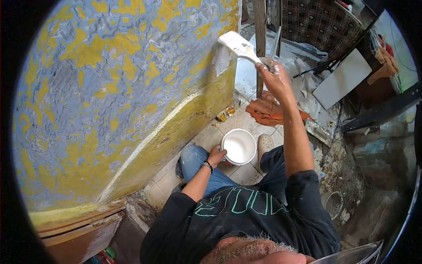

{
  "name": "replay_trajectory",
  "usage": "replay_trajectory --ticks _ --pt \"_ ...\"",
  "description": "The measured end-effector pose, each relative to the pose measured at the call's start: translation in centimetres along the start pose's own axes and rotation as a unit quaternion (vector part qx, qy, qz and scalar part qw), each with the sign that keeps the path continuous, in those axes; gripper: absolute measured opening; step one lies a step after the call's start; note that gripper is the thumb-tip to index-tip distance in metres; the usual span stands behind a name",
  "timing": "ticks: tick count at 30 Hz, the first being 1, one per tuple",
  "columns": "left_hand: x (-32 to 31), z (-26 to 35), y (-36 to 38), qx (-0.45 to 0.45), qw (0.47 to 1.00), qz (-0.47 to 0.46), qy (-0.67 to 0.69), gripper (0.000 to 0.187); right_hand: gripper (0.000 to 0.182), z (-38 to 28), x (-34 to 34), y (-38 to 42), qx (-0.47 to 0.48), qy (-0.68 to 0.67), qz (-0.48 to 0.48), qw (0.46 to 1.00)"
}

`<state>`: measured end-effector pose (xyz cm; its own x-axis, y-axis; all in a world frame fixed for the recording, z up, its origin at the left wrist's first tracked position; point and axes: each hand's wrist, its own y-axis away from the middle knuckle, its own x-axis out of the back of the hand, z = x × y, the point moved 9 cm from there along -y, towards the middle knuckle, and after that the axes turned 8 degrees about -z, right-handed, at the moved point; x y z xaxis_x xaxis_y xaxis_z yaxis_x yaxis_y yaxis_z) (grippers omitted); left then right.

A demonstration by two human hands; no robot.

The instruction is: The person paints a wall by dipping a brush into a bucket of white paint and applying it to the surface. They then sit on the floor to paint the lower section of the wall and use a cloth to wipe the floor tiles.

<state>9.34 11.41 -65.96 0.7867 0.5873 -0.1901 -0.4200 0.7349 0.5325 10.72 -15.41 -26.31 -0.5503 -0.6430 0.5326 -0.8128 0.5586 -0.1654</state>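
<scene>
My right hand (pixel 273 79) is closed around the handle of a wide paintbrush (pixel 237 44), raised at the far edge of the wall. White paint coats the bristles, which overlap the wall's corner in this view. Just below them is a fresh whitish patch (pixel 222 60). Low between my knees, my left hand (pixel 216 156) grips the side of a white bucket (pixel 255 147) with white paint inside. The wall (pixel 118 79) is patchy grey-blue over yellow, with a pale ridge (pixel 154 132) curving across its lower part.
Behind the bucket, an orange cloth (pixel 268 111) and a crumpled yellow wrapper (pixel 226 114) lie on the tiles. A wooden post (pixel 260 35) stands beyond the wall's edge. Rubble, a leaning white board (pixel 343 79) and a patterned cushioned panel (pixel 318 22) fill the right side.
</scene>
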Motion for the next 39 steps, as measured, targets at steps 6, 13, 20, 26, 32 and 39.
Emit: replay_trajectory --ticks 6,13,20,26,32,39 --pt "2.1 -2.7 -1.0 0.024 0.999 0.034 -0.021 0.031 0.029 7.2 -7.7 -0.6 0.057 -0.069 0.014 0.996" --pt "3.7 -4.7 -0.7 0.09 0.993 0.061 -0.043 0.032 0.034 19.0 -12.5 3.8 -0.046 0.097 -0.014 0.994" --pt "5.3 -5.5 -0.8 0.111 0.984 0.108 -0.087 0.054 0.028 4.9 -0.3 -4.9 -0.022 0.119 0.028 0.992" --pt "6.7 -4.1 -0.6 0.085 0.943 0.21 -0.245 0.08 0.026 -7.8 10.1 -4.9 0.07 0.103 0.093 0.988" --pt "8.3 2.3 2.5 -0.066 0.915 0.265 -0.296 0.078 0.02 -3.5 3.4 -5.2 0.144 -0.068 0.109 0.981" --pt "10.4 18.8 19.2 -0.384 0.846 0.358 -0.097 0.041 0.028 15.9 -8.6 2.6 -0.075 0.136 -0.059 0.986"
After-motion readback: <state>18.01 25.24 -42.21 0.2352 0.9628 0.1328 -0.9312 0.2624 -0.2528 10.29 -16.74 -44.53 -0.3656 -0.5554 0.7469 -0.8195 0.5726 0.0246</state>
